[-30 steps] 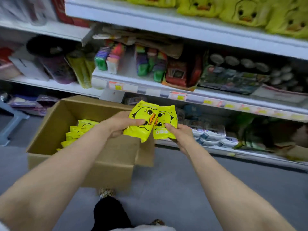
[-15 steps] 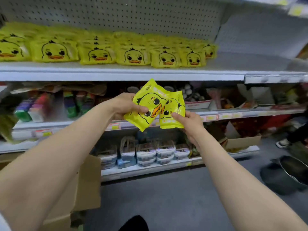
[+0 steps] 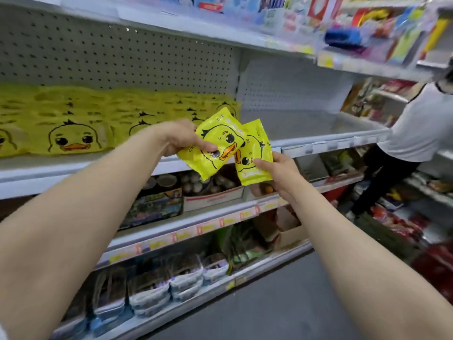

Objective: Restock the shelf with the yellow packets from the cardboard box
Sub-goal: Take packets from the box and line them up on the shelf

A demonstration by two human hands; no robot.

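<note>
- I see the left hand (image 3: 180,138) raised in front of the shelf (image 3: 316,143). Its fingers are clamped on the first packet (image 3: 218,143), with the thumb (image 3: 205,146) pressed on the printed face and the other fingers hidden behind.
- The right hand (image 3: 278,176) has its fingers clamped on the second packet (image 3: 256,157). The thumb (image 3: 263,164) lies on the front near the lower right corner, and the other fingers are behind the bottom edge.
- Both packets are yellow with a duck face and both are held in the air, tilted, clear of the shelf.
- The first packet overlaps the left edge of the second and sits in front of it.
- A row of yellow packets (image 3: 73,126) of the same kind stands on the left part of the shelf, blurred, ending just behind the left hand.
- To the right of that row the shelf board is bare, with a white pegboard (image 3: 122,57) behind it.
- The lower shelf (image 3: 220,221) carries price tags along its edge and mixed goods that I cannot identify.
- A person (image 3: 416,126) in a white top and dark trousers stands at the right, near the shelf end.
- A grey floor (image 3: 282,305) shows below.
</note>
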